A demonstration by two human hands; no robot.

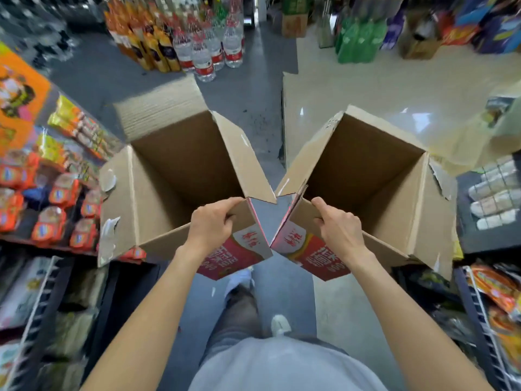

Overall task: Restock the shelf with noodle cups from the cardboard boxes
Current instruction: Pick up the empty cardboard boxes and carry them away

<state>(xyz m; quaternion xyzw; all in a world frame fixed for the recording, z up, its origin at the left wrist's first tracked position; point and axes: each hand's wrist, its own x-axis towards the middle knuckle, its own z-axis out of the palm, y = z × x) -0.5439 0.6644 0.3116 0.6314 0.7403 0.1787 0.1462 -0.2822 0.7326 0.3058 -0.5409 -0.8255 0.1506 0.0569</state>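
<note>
I hold two open cardboard boxes off the floor, one in each hand. My left hand (pixel 212 221) grips the near rim of the left box (pixel 180 176). My right hand (pixel 337 225) grips the near rim of the right box (pixel 372 179). Both boxes show bare brown insides with nothing in them, and red printed labels on their near sides. Their flaps stand open and their inner corners almost touch between my hands. Orange noodle cups (pixel 60 193) fill the shelf (pixel 48 245) at my left.
Shelves line both sides of the narrow aisle, with packets (pixel 496 289) at right. Water and juice bottles (pixel 197 46) stand on the floor ahead, green bottles (pixel 361 40) farther right. Flattened cardboard (pixel 394 88) lies on the floor beyond the right box. My legs are below.
</note>
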